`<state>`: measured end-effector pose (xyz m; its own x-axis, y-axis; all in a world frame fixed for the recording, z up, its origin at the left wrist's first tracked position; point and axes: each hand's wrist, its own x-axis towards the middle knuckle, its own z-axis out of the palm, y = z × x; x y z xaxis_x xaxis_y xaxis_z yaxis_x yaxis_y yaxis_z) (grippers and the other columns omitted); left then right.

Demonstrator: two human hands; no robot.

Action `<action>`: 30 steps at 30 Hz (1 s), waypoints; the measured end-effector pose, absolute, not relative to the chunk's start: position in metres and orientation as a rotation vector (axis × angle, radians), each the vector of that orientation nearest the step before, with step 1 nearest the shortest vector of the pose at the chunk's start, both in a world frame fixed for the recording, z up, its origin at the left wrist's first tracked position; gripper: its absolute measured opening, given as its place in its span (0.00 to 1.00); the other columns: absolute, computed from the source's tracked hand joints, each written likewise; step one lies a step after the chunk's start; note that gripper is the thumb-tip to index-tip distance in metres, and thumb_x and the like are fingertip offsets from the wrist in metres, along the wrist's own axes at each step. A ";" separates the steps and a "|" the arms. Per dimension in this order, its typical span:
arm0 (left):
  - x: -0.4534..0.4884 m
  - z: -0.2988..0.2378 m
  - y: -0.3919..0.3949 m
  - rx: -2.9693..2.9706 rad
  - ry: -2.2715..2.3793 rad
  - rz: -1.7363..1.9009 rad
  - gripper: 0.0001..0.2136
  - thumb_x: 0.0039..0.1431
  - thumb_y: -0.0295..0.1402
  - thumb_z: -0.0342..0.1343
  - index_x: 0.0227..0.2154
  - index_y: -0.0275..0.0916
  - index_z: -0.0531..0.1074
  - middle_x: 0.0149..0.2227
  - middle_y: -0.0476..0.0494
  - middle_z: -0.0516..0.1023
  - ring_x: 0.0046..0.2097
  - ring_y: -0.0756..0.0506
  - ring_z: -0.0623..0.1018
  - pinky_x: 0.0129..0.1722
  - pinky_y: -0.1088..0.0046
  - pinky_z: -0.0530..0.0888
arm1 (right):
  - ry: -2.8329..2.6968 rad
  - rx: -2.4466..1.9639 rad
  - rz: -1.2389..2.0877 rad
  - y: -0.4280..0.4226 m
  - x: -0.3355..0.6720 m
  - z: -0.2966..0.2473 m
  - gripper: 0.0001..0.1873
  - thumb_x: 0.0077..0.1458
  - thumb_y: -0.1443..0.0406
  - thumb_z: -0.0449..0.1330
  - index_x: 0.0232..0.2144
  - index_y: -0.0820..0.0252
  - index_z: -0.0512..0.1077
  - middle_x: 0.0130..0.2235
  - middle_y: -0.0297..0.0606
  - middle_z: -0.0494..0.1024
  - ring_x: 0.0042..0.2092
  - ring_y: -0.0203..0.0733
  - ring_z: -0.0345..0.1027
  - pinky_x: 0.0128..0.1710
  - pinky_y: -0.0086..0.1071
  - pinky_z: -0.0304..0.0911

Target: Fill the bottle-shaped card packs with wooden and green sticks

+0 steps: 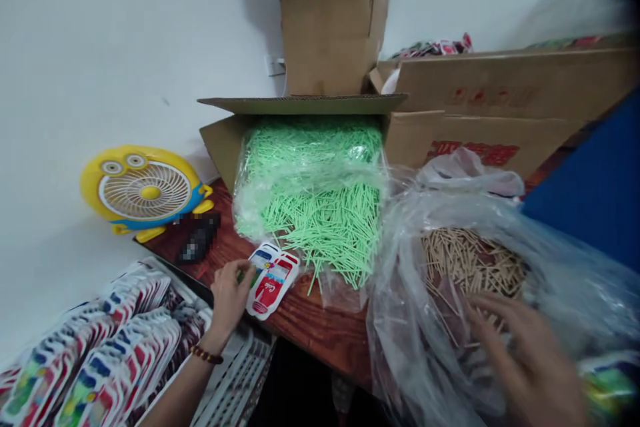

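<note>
My left hand (231,297) pinches the edge of a small red, white and blue packet (273,278) that rests on the brown wooden table (320,330). A bead bracelet circles that wrist. My right hand (525,353) reaches with spread fingers into a clear plastic bag (425,320) holding a heap of tan wooden sticks (470,260); the hand is blurred by motion. Between the hands, green plastic sticks (320,207) spill from a clear liner in a tipped cardboard box (300,107).
Rows of the same coloured packets (95,353) lie stacked at lower left. A yellow cartoon desk fan (143,190) leans on the white wall. More cardboard boxes (335,33) stand behind, a long box (500,100) at right, and a blue surface (595,193) at far right.
</note>
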<state>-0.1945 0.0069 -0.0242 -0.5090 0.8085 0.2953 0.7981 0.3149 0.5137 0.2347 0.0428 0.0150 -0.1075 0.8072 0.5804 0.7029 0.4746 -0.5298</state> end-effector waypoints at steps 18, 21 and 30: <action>-0.224 -0.039 0.023 1.550 2.625 0.671 0.16 0.61 0.42 0.49 0.47 0.42 0.72 0.45 0.39 0.75 0.47 0.35 0.70 0.43 0.59 0.64 | -2.889 -0.863 -0.223 0.188 -0.059 -0.001 0.12 0.56 0.72 0.51 0.37 0.67 0.75 0.45 0.53 0.71 0.50 0.53 0.58 0.52 0.48 0.48; -0.224 -0.039 0.027 1.547 2.611 0.665 0.15 0.60 0.41 0.51 0.46 0.43 0.73 0.44 0.40 0.75 0.47 0.35 0.70 0.43 0.58 0.64 | -2.895 -0.838 -0.185 0.190 -0.060 -0.008 0.15 0.58 0.74 0.48 0.39 0.68 0.74 0.45 0.54 0.71 0.51 0.53 0.57 0.55 0.50 0.44; -0.224 -0.029 0.032 1.436 2.452 0.898 0.07 0.56 0.34 0.53 0.37 0.42 0.70 0.40 0.41 0.75 0.47 0.35 0.70 0.48 0.56 0.60 | -2.636 -0.919 0.258 0.210 -0.038 -0.016 0.12 0.59 0.72 0.48 0.39 0.65 0.70 0.45 0.51 0.73 0.51 0.50 0.60 0.55 0.48 0.43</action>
